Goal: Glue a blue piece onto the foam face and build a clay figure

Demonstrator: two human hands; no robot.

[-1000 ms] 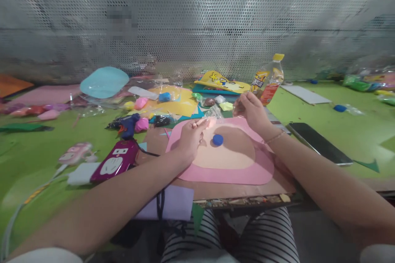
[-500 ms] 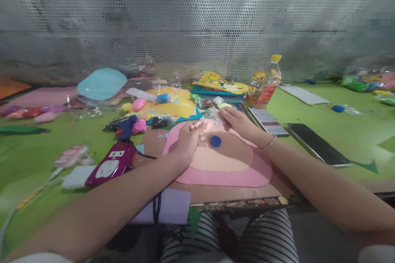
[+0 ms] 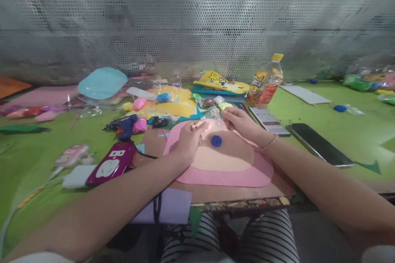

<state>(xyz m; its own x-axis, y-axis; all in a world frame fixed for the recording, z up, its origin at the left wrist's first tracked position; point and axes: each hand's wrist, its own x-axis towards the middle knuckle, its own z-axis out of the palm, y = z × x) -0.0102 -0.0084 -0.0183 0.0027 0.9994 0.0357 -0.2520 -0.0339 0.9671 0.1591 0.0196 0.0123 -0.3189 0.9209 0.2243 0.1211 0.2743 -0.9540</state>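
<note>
My left hand (image 3: 189, 139) and my right hand (image 3: 238, 122) meet over the far edge of a pink foam shape (image 3: 222, 172) that carries a peach oval layer (image 3: 225, 154). Both hands pinch a small clear plastic packet (image 3: 212, 116) with something pale pink inside; the fingers of each are closed on it. A round blue clay disc (image 3: 216, 141) lies on the peach layer just below the hands. The foam shape rests on a brown cardboard sheet (image 3: 234, 191).
A blue glue gun (image 3: 125, 125), purple case (image 3: 112, 164), clay lumps in bags, yellow foam sheets (image 3: 174, 104), a juice bottle (image 3: 265, 80), a phone (image 3: 269, 121) and a dark tablet (image 3: 321, 144) lie on the green table (image 3: 339, 131). A perforated metal screen stands behind.
My right hand came down from beside the bottle to the clear packet at my left hand's fingertips, uncovering the phone. Left hand and blue disc have stayed put.
</note>
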